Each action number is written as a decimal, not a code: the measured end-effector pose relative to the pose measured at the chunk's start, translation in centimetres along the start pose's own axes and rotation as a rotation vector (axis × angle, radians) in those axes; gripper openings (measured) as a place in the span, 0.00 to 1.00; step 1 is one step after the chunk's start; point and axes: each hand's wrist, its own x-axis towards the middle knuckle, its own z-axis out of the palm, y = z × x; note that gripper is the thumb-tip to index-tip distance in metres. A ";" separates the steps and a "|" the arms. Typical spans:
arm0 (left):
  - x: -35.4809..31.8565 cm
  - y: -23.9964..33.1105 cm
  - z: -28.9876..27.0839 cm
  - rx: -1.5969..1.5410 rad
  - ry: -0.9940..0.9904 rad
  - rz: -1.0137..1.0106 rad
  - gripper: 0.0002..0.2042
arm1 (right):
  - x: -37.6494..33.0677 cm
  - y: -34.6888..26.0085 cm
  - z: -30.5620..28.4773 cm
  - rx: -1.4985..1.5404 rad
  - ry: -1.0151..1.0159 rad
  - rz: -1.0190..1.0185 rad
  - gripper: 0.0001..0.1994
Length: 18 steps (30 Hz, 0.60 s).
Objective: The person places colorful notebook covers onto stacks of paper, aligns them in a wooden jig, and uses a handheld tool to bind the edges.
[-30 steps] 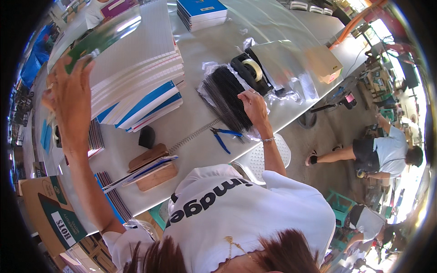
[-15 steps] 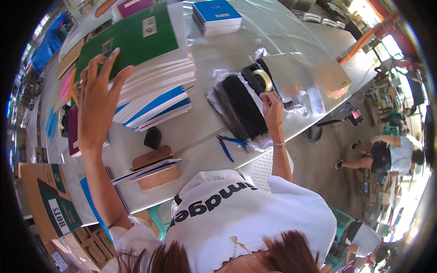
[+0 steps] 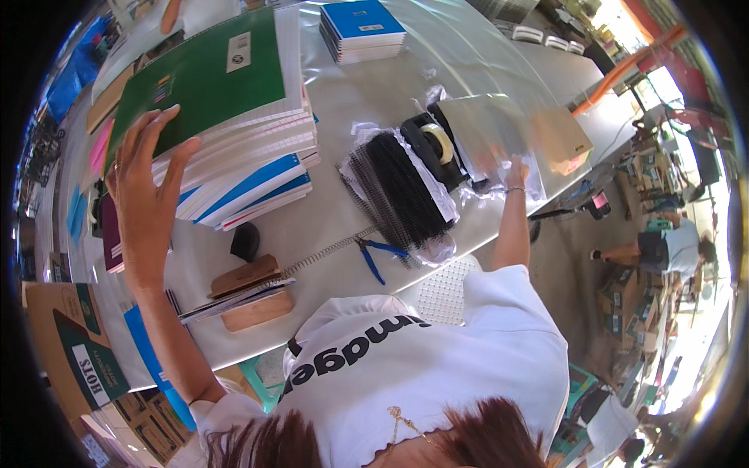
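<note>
My left hand (image 3: 148, 168) is spread at the near left side of a tall stack of notebooks, its fingertips on the green cover (image 3: 207, 74) at the top. White page edges and blue covers (image 3: 250, 187) show lower in that stack. My right hand (image 3: 512, 173) is at the near edge of a pile of clear plastic sheets (image 3: 488, 129), its fingers closed on the edge; the fingertips are small and partly blurred. Left of the sheets are a tape dispenser (image 3: 434, 147) with a roll in it and a bundle of black binding coils (image 3: 402, 187).
Blue-handled pliers (image 3: 378, 257) and a long loose coil (image 3: 331, 253) lie near the front edge. Wooden blocks (image 3: 257, 308) hold flat pieces beside a black object (image 3: 245, 242). Blue notebooks (image 3: 363, 27) are stacked at the back, a cardboard box (image 3: 560, 140) at right. People are in the background.
My right hand has moved right, from beside the tape dispenser to the near edge of the plastic sheets. My left hand stays at the green-topped stack; the whole view has shifted slightly.
</note>
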 end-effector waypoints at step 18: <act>-1.7 1.2 1.9 -0.125 0.342 0.111 0.14 | -2.8 -31.5 -4.1 0.633 -0.026 -1.052 0.07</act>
